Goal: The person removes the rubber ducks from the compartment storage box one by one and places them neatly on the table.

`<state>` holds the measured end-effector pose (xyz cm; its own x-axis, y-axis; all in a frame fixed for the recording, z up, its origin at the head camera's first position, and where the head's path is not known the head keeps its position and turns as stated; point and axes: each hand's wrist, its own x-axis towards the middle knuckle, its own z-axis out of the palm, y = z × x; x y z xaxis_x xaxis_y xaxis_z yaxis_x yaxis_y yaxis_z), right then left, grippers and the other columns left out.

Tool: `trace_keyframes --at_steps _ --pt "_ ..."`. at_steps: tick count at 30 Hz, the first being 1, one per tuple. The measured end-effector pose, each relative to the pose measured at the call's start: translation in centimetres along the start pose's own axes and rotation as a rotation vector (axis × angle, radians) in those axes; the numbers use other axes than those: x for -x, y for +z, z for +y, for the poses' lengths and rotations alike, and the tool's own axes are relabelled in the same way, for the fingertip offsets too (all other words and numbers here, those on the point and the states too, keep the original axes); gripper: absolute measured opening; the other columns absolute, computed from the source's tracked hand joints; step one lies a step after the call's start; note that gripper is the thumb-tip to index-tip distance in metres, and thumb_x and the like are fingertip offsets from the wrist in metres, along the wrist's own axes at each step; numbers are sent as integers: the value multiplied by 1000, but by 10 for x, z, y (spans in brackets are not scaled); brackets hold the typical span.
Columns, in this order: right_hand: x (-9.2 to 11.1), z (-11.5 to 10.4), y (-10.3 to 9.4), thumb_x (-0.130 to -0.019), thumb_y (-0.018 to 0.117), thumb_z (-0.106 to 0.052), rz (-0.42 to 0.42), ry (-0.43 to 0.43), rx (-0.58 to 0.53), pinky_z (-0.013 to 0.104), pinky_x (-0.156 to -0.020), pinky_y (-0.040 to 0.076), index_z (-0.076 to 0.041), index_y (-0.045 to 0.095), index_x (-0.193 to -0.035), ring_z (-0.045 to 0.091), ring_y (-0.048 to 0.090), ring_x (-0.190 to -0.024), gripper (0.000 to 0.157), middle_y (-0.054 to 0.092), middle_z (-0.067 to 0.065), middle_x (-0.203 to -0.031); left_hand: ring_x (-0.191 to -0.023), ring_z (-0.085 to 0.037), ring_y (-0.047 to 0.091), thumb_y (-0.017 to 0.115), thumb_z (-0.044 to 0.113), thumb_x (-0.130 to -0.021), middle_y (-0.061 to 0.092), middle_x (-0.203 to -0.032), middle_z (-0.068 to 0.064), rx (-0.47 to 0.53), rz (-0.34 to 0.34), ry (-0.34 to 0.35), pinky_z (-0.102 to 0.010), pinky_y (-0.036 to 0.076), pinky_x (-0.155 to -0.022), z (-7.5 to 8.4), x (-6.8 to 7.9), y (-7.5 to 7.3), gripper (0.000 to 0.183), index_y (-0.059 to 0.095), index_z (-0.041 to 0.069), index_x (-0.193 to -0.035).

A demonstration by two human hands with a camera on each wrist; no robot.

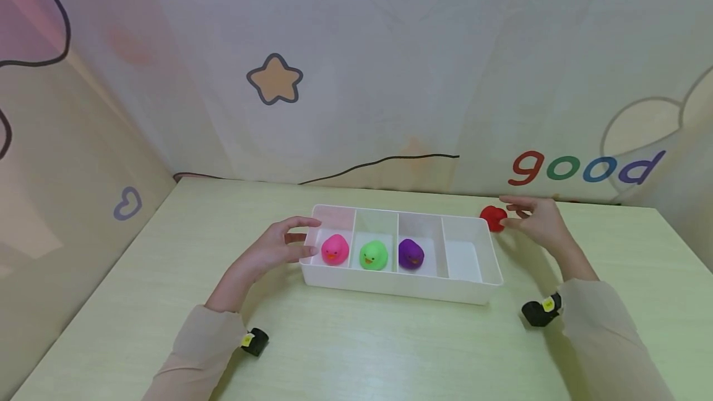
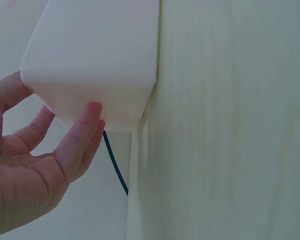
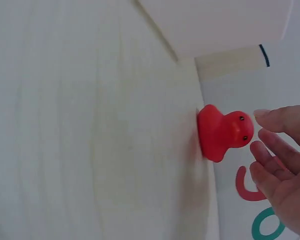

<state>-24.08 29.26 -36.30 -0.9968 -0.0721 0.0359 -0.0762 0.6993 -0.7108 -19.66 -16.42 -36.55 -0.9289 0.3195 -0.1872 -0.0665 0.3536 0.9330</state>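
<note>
A white divided tray (image 1: 401,288) stands in the middle of the table. My left hand (image 1: 278,243) holds its left end, with fingertips over the rim and others against the outer end wall (image 2: 90,95) in the left wrist view. From left to right, the compartments contain a pink rubber duck (image 1: 335,250), a green rubber duck (image 1: 374,255) and a purple rubber duck (image 1: 411,255). A red rubber duck (image 3: 222,132) sits outside, behind the tray's right end. My right hand (image 1: 536,220) reaches beside it, thumb and fingers spread around its head, apparently just clear of it.
The rightmost compartment (image 1: 462,258) shows only its bare white floor. A printed cloth backdrop (image 1: 362,79) rises at the table's far edge. Black wrist cameras (image 1: 541,312) hang beneath both sleeves.
</note>
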Motion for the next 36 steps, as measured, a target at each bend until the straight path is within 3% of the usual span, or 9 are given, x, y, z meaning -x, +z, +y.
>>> trace_keyframes --at_steps 14,23,26,36 --pt "32 -38 0 -83 64 -6 34 -113 -58 23 -83 43 3 50 -127 38 47 -114 47 50 23 -126 -122 -35 40 64 13 -83 36 -137 -14 8 -17 10 -41 47 -87 1 1 0 51 45 7 -130" --pt "48 -61 11 -80 68 -6 26 -219 -71 31 -85 44 2 55 -122 31 53 -104 45 55 19 -120 -122 -35 41 65 12 -83 35 -138 -14 -2 -5 6 -40 47 -86 2 1 0 50 46 8 -129" --pt "49 -60 18 -78 70 -4 20 -269 -123 32 -84 46 3 57 -119 30 55 -100 43 56 19 -117 -121 -35 41 65 12 -82 36 -137 -14 -1 -7 9 -40 47 -86 1 1 0 51 46 8 -129" --pt "57 -77 32 -76 70 0 -52 -322 -137 36 -86 46 5 57 -118 37 54 -104 44 56 19 -115 -122 -35 40 64 12 -83 37 -136 -13 9 -11 5 -42 46 -88 0 0 0 51 46 8 -130"
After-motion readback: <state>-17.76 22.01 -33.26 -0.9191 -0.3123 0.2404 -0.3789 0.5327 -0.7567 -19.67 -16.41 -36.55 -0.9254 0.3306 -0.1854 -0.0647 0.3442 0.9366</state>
